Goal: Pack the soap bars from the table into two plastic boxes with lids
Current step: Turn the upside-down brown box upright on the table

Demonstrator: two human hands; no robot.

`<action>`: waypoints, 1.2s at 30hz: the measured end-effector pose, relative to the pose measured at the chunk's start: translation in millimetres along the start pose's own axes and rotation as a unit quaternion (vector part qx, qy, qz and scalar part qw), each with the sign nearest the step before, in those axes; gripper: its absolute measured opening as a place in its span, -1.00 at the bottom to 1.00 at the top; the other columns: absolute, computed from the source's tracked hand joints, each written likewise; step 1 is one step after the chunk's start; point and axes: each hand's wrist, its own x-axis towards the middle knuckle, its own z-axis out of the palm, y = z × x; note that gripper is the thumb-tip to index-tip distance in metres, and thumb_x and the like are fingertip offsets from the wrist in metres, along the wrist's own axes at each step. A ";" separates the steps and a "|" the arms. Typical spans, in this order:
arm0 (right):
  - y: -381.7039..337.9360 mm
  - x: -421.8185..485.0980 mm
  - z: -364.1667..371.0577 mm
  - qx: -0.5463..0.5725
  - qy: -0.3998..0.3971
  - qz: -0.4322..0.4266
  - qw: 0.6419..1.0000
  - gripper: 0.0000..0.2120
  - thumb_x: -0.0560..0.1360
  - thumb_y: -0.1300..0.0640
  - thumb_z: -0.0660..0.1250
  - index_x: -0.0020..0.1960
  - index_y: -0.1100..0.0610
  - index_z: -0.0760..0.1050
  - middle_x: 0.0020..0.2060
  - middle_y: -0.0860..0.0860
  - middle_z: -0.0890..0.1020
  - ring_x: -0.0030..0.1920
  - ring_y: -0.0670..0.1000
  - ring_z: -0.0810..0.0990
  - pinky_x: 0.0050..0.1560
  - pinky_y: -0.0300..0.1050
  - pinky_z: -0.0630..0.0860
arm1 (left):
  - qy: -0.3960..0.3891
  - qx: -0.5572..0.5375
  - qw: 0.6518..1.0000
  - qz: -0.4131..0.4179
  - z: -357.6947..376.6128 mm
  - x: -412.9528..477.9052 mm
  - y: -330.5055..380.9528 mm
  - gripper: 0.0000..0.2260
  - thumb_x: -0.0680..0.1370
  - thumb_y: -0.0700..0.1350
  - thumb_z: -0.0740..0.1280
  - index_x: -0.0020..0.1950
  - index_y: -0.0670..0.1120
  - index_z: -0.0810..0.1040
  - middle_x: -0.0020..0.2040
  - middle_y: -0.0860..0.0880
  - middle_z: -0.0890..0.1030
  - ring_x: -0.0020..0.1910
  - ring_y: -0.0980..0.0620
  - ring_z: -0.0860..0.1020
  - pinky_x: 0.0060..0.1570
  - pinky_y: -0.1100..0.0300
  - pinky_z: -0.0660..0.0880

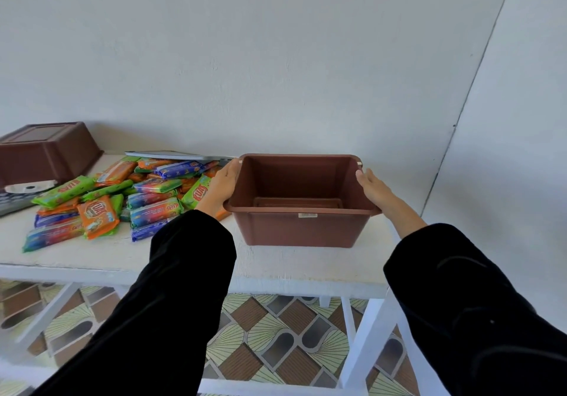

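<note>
An empty brown plastic box stands upright on the white table, right of centre. My left hand grips its left rim and my right hand grips its right rim. Left of the box lies a pile of wrapped soap bars in green, orange and blue wrappers. A second brown box rests upside down at the far left by the wall.
A flat grey lid or board lies behind the soap pile against the wall. A keyboard edge and a white item sit at the far left. The wall corner stands close on the right. Patterned floor shows under the table.
</note>
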 end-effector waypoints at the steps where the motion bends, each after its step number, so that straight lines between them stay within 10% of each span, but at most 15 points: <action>1: 0.6 2.1 0.4 0.025 -0.008 0.008 1.000 -0.41 0.59 -0.21 -0.08 0.53 0.01 -0.07 0.50 0.07 0.15 0.47 0.17 0.20 0.30 0.04 0.34 | -0.001 -0.039 0.999 -0.015 0.4 1.9 -1.0 -0.57 0.66 0.01 -0.09 0.43 -0.12 0.31 0.43 -0.16 0.34 0.41 -0.11 0.29 0.32 0.13 0.23; 10: 7.3 10.7 1.0 0.109 -0.048 0.068 0.991 -0.36 0.53 -0.30 -0.04 0.51 -0.10 -0.13 0.45 0.03 0.25 0.31 0.19 0.43 -0.31 -0.08 0.54 | -0.064 -0.264 0.954 -0.127 5.0 21.9 -57.2 -0.39 0.53 0.33 -0.07 0.45 0.03 0.28 0.46 -0.06 0.30 0.42 -0.11 0.31 0.32 -0.06 0.37; 13: 7.9 16.8 2.8 0.029 -0.016 0.038 0.999 -0.38 0.55 -0.24 0.03 0.50 0.02 0.02 0.42 0.12 0.28 0.31 0.22 0.40 0.02 0.08 0.54 | -0.052 -0.190 0.970 -0.140 0.8 17.1 -28.3 -0.44 0.58 0.25 -0.06 0.44 -0.02 0.32 0.45 -0.08 0.31 0.39 -0.10 0.34 0.30 0.06 0.37; 17: 5.0 16.8 2.5 -0.119 0.024 -0.073 0.990 -0.37 0.57 -0.15 0.09 0.53 0.07 -0.02 0.52 0.13 0.02 0.51 0.19 0.03 0.46 0.09 0.06 | -0.020 0.012 0.996 -0.083 9.4 18.2 -6.7 -0.57 0.63 0.02 0.08 0.42 -0.18 0.31 0.42 -0.16 0.35 0.39 -0.14 0.33 0.25 0.13 0.33; 22: 4.3 16.2 2.4 -0.102 -0.018 -0.104 0.989 -0.42 0.58 -0.08 0.10 0.51 0.14 0.07 0.46 0.14 0.24 0.44 0.17 0.24 0.42 0.09 0.23 | -0.066 0.208 0.975 -0.038 7.8 14.2 -8.0 -0.42 0.61 0.08 0.10 0.53 -0.15 0.02 0.51 -0.17 0.18 0.46 -0.16 0.21 0.40 0.05 0.16; 28: -20.7 11.2 -3.0 -0.110 0.057 -0.150 0.981 -0.45 0.53 -0.07 0.22 0.45 0.09 0.22 0.39 0.13 0.35 0.40 0.17 0.29 0.38 0.09 0.28 | 0.036 0.176 0.984 0.002 -7.2 19.0 6.0 -0.55 0.58 0.01 0.19 0.43 -0.14 0.29 0.38 -0.20 0.40 0.36 -0.18 0.35 0.29 0.01 0.30; 36: -127.0 43.7 12.9 0.022 -0.062 -0.220 0.973 -0.54 0.52 -0.06 0.25 0.40 0.01 0.33 0.38 0.08 0.39 0.39 0.06 0.34 0.31 -0.12 0.27 | 0.103 0.178 0.979 0.005 -74.4 60.7 18.4 -0.66 0.58 -0.05 0.20 0.35 -0.07 0.41 0.30 -0.15 0.47 0.28 -0.12 0.43 0.26 0.02 0.36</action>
